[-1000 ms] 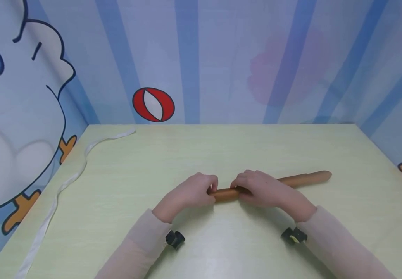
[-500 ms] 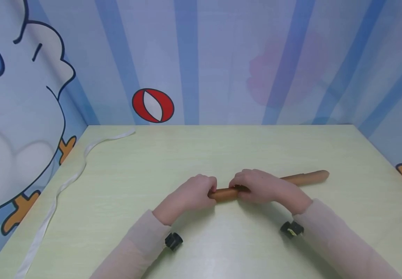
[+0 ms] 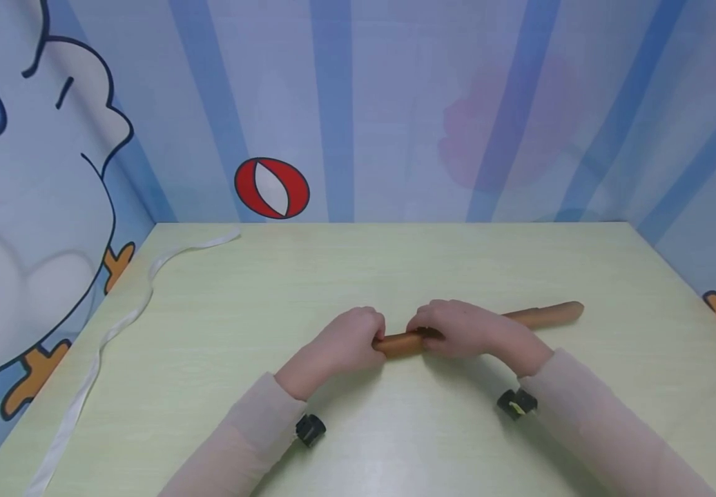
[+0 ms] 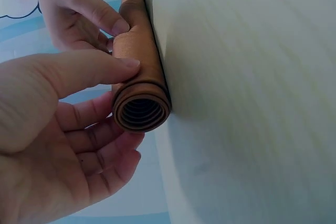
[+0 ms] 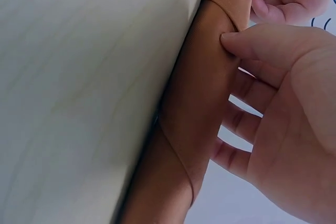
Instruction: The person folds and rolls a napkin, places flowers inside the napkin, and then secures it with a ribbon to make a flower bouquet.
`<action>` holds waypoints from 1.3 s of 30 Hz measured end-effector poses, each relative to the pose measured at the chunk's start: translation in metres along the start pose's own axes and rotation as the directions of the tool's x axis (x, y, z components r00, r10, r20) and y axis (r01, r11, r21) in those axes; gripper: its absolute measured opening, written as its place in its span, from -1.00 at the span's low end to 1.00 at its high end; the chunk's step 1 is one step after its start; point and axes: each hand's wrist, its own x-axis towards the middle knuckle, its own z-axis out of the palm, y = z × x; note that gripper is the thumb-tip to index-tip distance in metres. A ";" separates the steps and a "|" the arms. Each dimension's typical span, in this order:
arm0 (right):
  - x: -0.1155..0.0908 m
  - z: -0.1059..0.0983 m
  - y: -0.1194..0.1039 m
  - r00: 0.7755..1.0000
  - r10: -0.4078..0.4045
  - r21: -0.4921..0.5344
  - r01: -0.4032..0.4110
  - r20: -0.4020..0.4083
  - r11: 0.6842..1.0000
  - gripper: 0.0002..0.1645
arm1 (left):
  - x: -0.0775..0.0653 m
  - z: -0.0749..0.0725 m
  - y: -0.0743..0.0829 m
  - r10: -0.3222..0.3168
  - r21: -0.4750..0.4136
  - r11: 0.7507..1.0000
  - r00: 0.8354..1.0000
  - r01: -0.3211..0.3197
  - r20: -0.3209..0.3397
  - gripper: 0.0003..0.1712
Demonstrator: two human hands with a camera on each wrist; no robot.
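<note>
A brown, leather-like sheet rolled into a long, thin tube [image 3: 404, 344] lies slanted on the table, its far end pointing right. My left hand [image 3: 350, 339] holds its left end; in the left wrist view the thumb lies on top and the fingers [image 4: 102, 145] curl beneath. That open end shows several coiled layers. Farther along, my right hand [image 3: 460, 328] grips the roll, and in the right wrist view its thumb [image 5: 252, 43] presses beside a slanting edge of the wrap. The fingers go behind the roll, so their tips are hidden.
A white ribbon-like strip [image 3: 128, 319] curves along the left side of the pale table [image 3: 308, 276]. Fabric-like walls [image 3: 389, 110] with blue stripes and cartoon figures stand at the back and both sides.
My right hand has shifted slightly left and away from me. The roll's right end has moved a little left. My left hand stays nearly in place on its end.
</note>
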 end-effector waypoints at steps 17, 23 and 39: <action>-0.011 0.013 0.004 0.993 0.077 -0.017 -0.079 -0.094 0.997 -0.70 | 0.004 -0.004 -0.006 -0.036 -0.169 0.985 0.999 0.039 0.024 -0.91; -0.022 0.013 0.003 0.968 0.137 -0.063 -0.153 -0.209 0.986 -0.70 | 0.008 -0.005 -0.012 -0.080 -0.234 0.968 0.995 0.093 0.067 -0.85; -0.048 0.008 0.010 0.803 0.573 0.346 -0.496 -0.166 0.796 -0.41 | -0.004 -0.003 -0.018 -0.147 -0.388 0.900 0.976 0.199 0.160 -0.78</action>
